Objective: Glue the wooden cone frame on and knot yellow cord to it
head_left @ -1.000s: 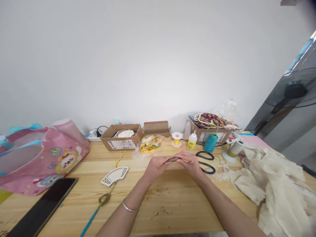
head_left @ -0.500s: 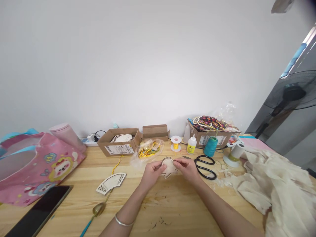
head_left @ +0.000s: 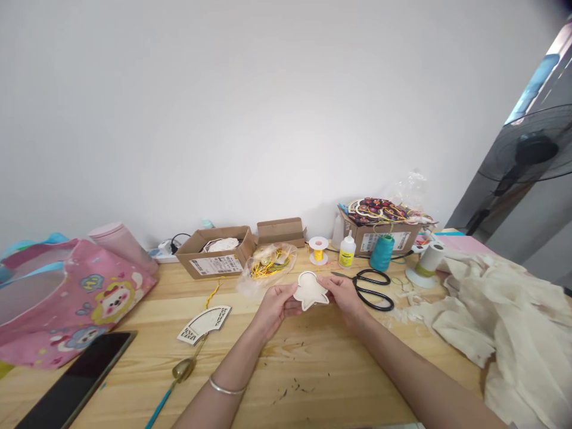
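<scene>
Squarely between left hand and right hand, the cream cutout is pinched at opposite edges above the tabletop. Its rounded end points away; neither hand is nearer.

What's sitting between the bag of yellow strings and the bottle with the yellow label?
In the head view, a white spool of yellow thread stands between the plastic bag and the bottle.

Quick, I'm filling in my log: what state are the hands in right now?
Left hand: closed, holding the left edge of the pale cut-out piece.
Right hand: closed, holding the same piece's right edge.
</scene>
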Tool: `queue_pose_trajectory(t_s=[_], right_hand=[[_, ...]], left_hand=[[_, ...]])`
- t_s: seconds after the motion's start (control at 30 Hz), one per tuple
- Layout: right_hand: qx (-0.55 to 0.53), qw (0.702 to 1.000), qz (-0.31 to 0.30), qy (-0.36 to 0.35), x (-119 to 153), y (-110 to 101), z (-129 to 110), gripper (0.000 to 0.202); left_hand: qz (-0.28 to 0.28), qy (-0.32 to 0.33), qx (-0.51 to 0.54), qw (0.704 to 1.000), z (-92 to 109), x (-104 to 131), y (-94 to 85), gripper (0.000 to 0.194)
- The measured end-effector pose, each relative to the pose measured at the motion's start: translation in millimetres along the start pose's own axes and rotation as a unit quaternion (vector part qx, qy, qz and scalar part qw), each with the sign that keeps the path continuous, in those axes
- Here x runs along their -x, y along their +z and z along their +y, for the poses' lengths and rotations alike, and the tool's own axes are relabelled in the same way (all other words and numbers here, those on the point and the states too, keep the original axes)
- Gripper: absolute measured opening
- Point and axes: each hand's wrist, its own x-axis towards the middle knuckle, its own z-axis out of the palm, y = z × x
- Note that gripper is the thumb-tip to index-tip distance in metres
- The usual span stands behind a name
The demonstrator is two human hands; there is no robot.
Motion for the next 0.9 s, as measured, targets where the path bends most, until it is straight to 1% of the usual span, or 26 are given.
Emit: queue_pose_trajectory(t_s=[0.13, 0.27, 0.4, 0.47, 0.53, 0.63, 0.73, 0.83, 0.9], right_hand=[[0.02, 1.0, 0.008, -0.013, -3.6, -2.6, 2.6, 0.031], [0.067, 0.997, 0.012, -0.021, -5.0, -3.9, 0.5, 0.032], [0.068, 0.997, -0.03, 0.0, -3.7, -3.7, -3.1, 0.034], [0.073, 0.995, -0.059, 0.019, -3.0, -4.3, -4.0, 0.033], [0.077, 0.994, -0.072, 0.028, -2.6, -5.3, -4.1, 0.031], [0.056, 0.995, -0.071, 0.038, -1.9, -6.5, -4.0, 0.027], [0.002, 0.995, -0.081, 0.06, -1.3, -6.3, -4.6, 0.023], [-0.049, 0.992, -0.083, 0.082, -1.1, -5.6, -5.6, 0.02], [-0.069, 0.991, -0.078, 0.086, -1.2, -5.5, -6.1, 0.019]], left_hand=[[0.014, 0.014, -0.02, 1.0, -2.7, -4.2, 2.9, 0.026], [0.02, 0.009, -0.025, 0.999, -3.3, -7.1, 3.2, 0.026], [0.031, 0.014, -0.009, 0.999, -1.6, -7.2, 0.6, 0.024], [0.04, 0.02, 0.004, 0.999, -0.9, -7.3, -0.5, 0.023], [0.043, 0.026, 0.017, 0.999, -0.7, -7.8, -0.9, 0.023], [0.039, 0.032, 0.04, 0.998, -1.0, -7.9, -0.2, 0.026], [0.039, 0.043, 0.055, 0.997, -0.8, -6.1, 0.8, 0.032], [0.027, 0.06, 0.033, 0.997, -0.2, -2.9, 1.1, 0.035], [0.023, 0.071, -0.003, 0.997, 0.3, -1.2, 1.4, 0.032]])
